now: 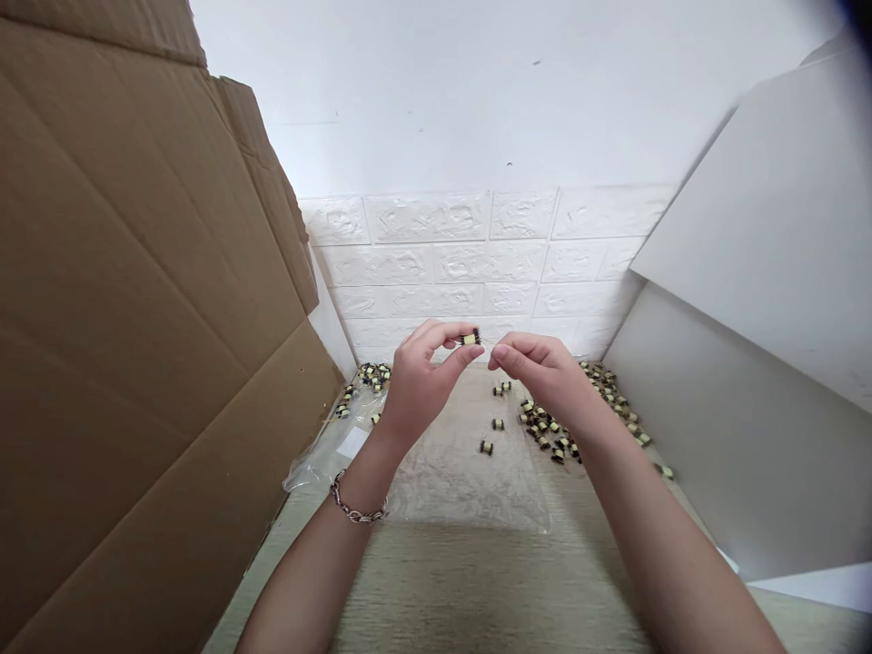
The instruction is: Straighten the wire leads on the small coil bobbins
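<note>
"What did the fingers have hold of?"

"The left hand (pixel 428 374) had a small yellow-and-black component (pixel 470 339) clamped between thumb and fingertips, raised in front of the wall."

"And the right hand (pixel 545 363)?"

"Just beside it, thumb and forefinger pressed together on a thin strand (pixel 487 343) that led to the component. It was so fine that I couldn't tell where it ended."

"What lay below the hands?"

"A clear plastic sheet (pixel 463 490), with a few loose components (pixel 498 424) on it, apart from the bigger lots."

"Which lots?"

"A heap (pixel 538 420) near the right forearm, more pieces along the grey panel (pixel 742 436), and a smaller cluster (pixel 374 374) at the far left. A white slip (pixel 351 442) lay near the left wrist, which wore a chain bracelet (pixel 358 515)."

"And around all that?"

"The pale table (pixel 490 581) was underneath, brown cardboard (pixel 150 327) stood on the left, and the white wall (pixel 429 218), brick-patterned lower down, rose behind."
</note>
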Demonstrator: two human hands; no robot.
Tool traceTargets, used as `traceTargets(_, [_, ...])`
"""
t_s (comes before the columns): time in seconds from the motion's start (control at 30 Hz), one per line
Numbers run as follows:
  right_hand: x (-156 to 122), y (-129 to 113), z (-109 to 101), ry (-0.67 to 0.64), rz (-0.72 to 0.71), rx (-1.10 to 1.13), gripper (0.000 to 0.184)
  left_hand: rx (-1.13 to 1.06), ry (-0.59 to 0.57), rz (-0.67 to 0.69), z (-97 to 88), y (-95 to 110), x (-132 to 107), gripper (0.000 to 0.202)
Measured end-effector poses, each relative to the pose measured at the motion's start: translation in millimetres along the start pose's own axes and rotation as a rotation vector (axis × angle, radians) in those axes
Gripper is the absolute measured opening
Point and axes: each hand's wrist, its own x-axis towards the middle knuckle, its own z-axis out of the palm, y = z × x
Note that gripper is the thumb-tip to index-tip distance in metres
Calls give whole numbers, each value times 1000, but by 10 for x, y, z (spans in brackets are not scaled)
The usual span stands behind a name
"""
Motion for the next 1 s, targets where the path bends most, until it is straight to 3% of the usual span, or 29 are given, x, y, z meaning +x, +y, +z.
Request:
traceTargets(0.27, [-44,-83,-85,-55,36,-19,29,-287,-110,-194,1,-56,19,24])
traceTargets(0.43, [-40,-58,-124,-105,77,-12,30,-584,-252,-387,-17,-86,36,23])
traceTargets(0.6, [-40,-34,-133,-134,46,-72,28,-772,-372,-489,-43,-94,39,17])
traceTargets(0.77, [-55,-81,-121,5,-114,-330,25,-891,-464,-551,-25,-111,30,19])
traceTargets(1.0, [-78,-127,-78,196,-352,-687,20,-910,-530,-504,3,-123,16,22])
